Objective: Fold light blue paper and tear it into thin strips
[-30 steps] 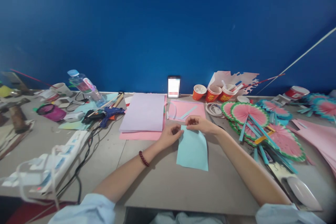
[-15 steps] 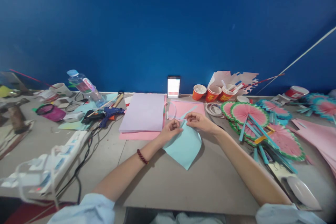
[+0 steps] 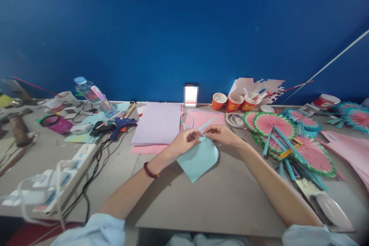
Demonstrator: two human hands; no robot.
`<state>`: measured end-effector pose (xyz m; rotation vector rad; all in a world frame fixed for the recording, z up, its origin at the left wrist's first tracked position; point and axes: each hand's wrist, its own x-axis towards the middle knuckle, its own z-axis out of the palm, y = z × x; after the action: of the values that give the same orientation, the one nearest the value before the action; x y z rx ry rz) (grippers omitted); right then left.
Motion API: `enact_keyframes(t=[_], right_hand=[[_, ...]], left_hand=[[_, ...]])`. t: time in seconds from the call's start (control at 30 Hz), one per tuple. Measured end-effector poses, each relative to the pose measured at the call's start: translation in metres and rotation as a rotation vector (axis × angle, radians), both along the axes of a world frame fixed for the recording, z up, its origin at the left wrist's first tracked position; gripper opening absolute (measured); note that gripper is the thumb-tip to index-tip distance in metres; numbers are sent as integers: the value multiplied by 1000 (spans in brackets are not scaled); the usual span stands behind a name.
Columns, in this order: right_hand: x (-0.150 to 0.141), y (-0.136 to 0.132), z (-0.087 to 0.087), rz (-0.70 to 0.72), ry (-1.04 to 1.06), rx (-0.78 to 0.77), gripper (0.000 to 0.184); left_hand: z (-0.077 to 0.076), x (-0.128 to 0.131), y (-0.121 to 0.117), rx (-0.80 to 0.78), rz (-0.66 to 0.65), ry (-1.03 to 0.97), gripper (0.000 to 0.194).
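A light blue sheet of paper [image 3: 198, 161] hangs slightly above the desk, one corner pointing toward me. My left hand [image 3: 186, 141] pinches its far edge, fingers curled. Right beside it, my right hand [image 3: 220, 135] grips the same edge with thumb and fingers pressed together. The far edge looks rolled or folded between the fingertips, though they hide most of it. Just beyond the hands lie a pink sheet [image 3: 215, 116] and a narrow pale blue strip [image 3: 208, 123].
Left of my hands is a stack of lilac paper [image 3: 157, 123]. Paper cups [image 3: 235, 103] line the wall near a phone [image 3: 190, 96]. Watermelon-patterned paper fans [image 3: 275, 125] and a white mouse [image 3: 331, 209] sit right. A glue gun [image 3: 122, 123], bottle [image 3: 95, 94] and power strip [image 3: 70, 177] occupy the left.
The blue paper has shifted a little left, its near corner swinging left and slightly away from me. My hands have come closer together at the far edge, still holding it.
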<state>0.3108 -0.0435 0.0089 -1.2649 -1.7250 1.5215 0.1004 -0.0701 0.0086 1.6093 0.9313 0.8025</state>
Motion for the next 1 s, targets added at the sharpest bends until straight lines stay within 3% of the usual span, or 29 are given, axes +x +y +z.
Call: enact_keyframes(t=[0.13, 0.27, 0.53, 0.73, 1.0], right_hand=[[-2, -4, 2, 52, 10, 45, 34], [-7, -11, 10, 32, -25, 131, 25], [-20, -26, 19, 81, -91, 238, 8], [-24, -36, 28, 138, -216, 378, 8], [-18, -37, 37, 194, -215, 441, 8]], left_hand=[[7, -4, -2, 50, 41, 120, 26], [13, -8, -4, 17, -21, 205, 26], [19, -6, -13, 171, 31, 272, 27], [27, -3, -24, 252, 32, 350, 20], [37, -3, -27, 311, -11, 427, 20]])
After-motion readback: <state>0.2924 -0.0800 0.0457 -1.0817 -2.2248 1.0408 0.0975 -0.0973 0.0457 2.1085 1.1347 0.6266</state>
